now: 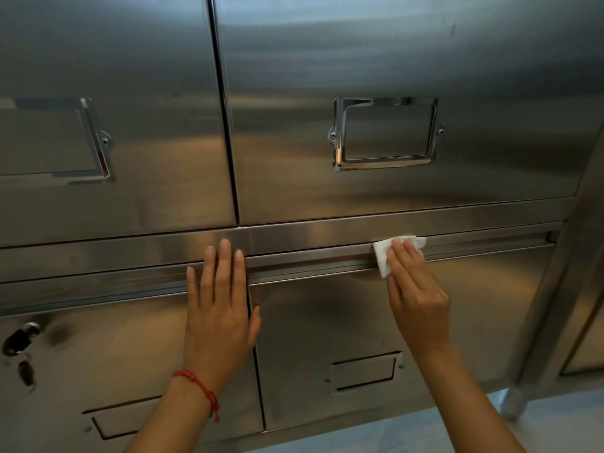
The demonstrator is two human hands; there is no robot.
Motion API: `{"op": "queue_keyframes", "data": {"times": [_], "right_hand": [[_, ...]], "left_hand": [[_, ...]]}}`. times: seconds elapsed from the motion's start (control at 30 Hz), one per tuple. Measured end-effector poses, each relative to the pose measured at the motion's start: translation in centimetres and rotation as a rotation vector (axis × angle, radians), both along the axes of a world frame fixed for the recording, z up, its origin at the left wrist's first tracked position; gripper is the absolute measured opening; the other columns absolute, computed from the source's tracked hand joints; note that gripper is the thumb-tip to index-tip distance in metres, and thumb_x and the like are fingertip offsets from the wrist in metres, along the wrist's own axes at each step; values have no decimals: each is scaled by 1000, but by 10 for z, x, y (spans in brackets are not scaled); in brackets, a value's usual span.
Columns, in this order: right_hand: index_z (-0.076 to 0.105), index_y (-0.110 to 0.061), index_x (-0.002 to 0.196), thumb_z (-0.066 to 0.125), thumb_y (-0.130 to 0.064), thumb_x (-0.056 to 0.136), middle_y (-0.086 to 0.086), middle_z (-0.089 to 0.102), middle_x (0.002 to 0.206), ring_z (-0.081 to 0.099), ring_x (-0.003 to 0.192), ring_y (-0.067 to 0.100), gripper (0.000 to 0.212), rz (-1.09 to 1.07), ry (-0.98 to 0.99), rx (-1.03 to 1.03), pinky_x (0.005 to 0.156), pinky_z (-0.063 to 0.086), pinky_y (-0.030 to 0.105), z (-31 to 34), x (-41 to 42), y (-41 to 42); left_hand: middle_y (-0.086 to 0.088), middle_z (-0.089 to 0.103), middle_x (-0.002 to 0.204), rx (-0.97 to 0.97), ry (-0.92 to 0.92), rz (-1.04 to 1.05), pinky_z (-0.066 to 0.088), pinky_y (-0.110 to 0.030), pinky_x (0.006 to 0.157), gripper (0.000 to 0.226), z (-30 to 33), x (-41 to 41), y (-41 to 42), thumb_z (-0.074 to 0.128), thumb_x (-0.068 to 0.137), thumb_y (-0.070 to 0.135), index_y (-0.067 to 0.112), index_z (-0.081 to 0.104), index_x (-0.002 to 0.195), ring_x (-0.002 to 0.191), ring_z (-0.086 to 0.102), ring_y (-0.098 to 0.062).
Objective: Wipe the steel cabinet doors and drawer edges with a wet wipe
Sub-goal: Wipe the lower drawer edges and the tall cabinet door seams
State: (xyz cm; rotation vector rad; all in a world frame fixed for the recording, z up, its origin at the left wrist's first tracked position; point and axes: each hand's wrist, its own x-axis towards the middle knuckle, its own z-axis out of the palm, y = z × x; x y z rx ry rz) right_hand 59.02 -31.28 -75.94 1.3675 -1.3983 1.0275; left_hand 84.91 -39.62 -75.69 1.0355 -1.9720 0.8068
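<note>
A steel cabinet fills the view, with two upper doors [376,60] and two lower drawers [457,305]. My right hand [415,289] presses a folded white wet wipe [384,253] flat against the top edge of the right lower drawer, fingers extended over it. My left hand [219,308] lies flat with fingers spread on the seam between the two lower drawers, fingertips reaching the horizontal rail [294,238]. A red string bracelet [199,387] circles my left wrist.
Chrome label holders [387,132] sit on the upper doors, and recessed ones [364,371] on the lower drawers. A keyhole lock [19,338] is at the lower left. A cabinet leg [513,403] stands on the blue floor [425,433] at lower right.
</note>
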Motion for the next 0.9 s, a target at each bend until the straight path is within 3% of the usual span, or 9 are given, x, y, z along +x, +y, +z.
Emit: {"op": "queue_keyframes", "data": {"times": [0.13, 0.2, 0.37, 0.53, 0.9], "right_hand": [[63, 9, 111, 76, 10, 70, 26, 59, 118, 56, 111, 38, 43, -18, 10, 8, 86, 51, 53, 1, -9, 4], [62, 10, 112, 75, 11, 71, 26, 59, 119, 57, 111, 39, 42, -46, -35, -5, 86, 51, 53, 1, -13, 6], [63, 10, 111, 73, 10, 73, 27, 60, 117, 58, 110, 40, 39, -18, -18, -20, 87, 51, 53, 0, -5, 1], [63, 10, 111, 75, 11, 70, 26, 60, 118, 57, 111, 38, 42, -28, 2, -10, 86, 51, 53, 0, -13, 4], [62, 8, 113, 53, -6, 88, 25, 59, 119, 57, 112, 37, 30, -51, 10, -44, 91, 47, 51, -4, -24, 5]], "left_hand": [[-29, 23, 147, -19, 10, -15, 20, -59, 108, 91, -1, 0, -2, 73, 74, 27, -4, 19, 141, 137, 16, -41], [-29, 22, 147, -22, 18, -27, 20, -59, 108, 89, -1, 0, -2, 70, 76, 25, -4, 18, 142, 138, 16, -41], [-28, 19, 148, 21, 19, -10, 18, -58, 110, 75, 0, 0, 0, 41, 82, 34, -4, 17, 142, 138, 15, -41], [-29, 22, 147, 1, 18, -19, 16, -58, 110, 98, 0, -1, -1, 77, 69, 26, -4, 19, 141, 138, 15, -41], [-30, 27, 145, 24, 15, -29, 22, -60, 107, 102, 3, 0, 2, 82, 61, 24, -4, 23, 140, 136, 18, -41]]}}
